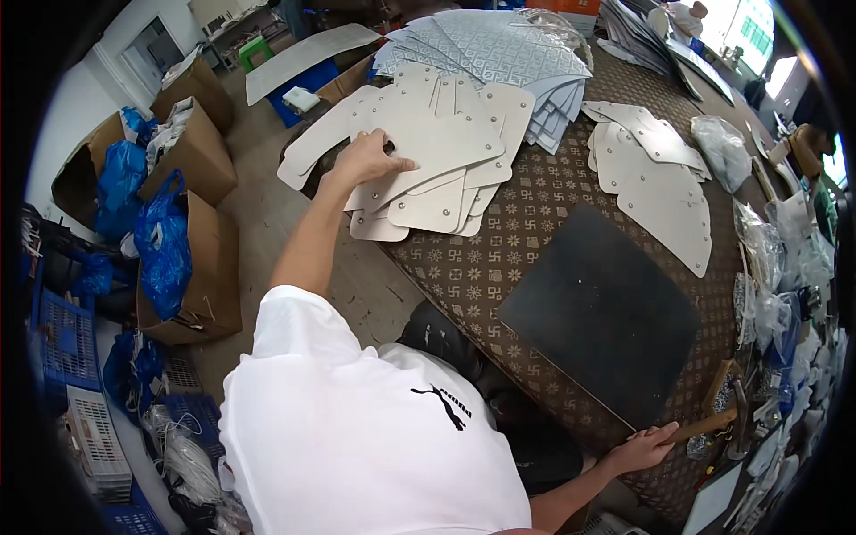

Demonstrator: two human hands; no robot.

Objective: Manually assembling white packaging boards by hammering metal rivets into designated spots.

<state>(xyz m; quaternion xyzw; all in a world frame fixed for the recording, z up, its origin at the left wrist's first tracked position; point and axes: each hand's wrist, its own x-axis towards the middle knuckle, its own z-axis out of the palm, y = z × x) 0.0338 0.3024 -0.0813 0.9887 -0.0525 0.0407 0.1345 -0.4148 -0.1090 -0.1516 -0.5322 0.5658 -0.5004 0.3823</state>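
A loose pile of off-white, flat panels (437, 147) with round metal studs near their edges lies at the table's far left. My left hand (366, 159) rests on the pile's near left part, its thumb stretched out over a panel and apart from the fingers; some fingertips are hard to make out. At the near right table edge, my right hand (644, 448) is closed round the wooden handle of a hammer (704, 426). The hammer's metal head points right. Just beyond that hand lies a dark, flat rectangular mat (606, 312).
Patterned brown cloth covers the table (473, 276). Grey patterned sheets (481, 45) fan out behind the pile. More studded panels (655, 183) and a clear plastic bag (720, 152) lie at right. Cardboard boxes (209, 259) with blue bags (165, 245) stand on the floor at left.
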